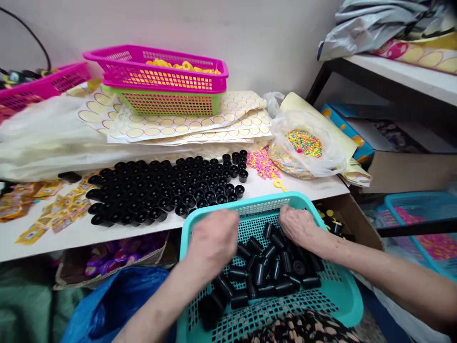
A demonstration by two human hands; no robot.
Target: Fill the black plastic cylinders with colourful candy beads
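A turquoise plastic basket (348,297) sits in front of me, holding many loose black plastic cups (260,274), most lying on their sides. My left hand (214,238), blurred by motion, is over the basket's left side with its fingers curled; whatever it may hold is hidden. Fingers bent inward, my right hand (298,226) is inside the basket's far right part, beside the black cups; its fingertips are hidden. On the white table beyond, many black cups (167,188) stand packed in rows with their open ends up.
Small yellow packets (66,207) lie on the table's left. A plastic bag of colourful beads (303,143) and pink pieces (263,162) are at right. A magenta basket (153,71) of yellow rings stacks on a green basket (171,101). A blue bag (117,295) hangs below.
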